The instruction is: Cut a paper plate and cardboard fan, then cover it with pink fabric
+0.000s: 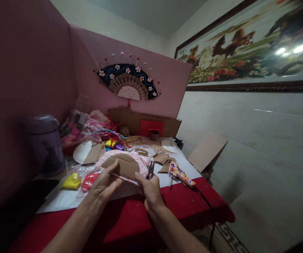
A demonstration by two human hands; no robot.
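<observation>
A rounded cardboard piece [125, 166] is raised over the front of the table, brown side facing me. Pale pink fabric with red dots [144, 163] shows around its curved edge and along the lower edge. My left hand [106, 185] grips the left side, thumb on the cardboard and fingers beneath. At the right corner, my right hand [150, 191] pinches the cardboard and fabric with its thumb. Dark scissors [150, 170] are also in my right hand, blades pointing up; their handles are hidden by the fingers.
A flower-patterned glue gun [179, 174] lies right, its cord over the red cloth [188, 203]. Yellow clay [71, 181] and red clay [89, 181] packets lie left, near a purple canister [45, 147]. Cardboard scraps [164, 160] and sticks lie behind. A decorated fan [128, 82] is on the pink panel.
</observation>
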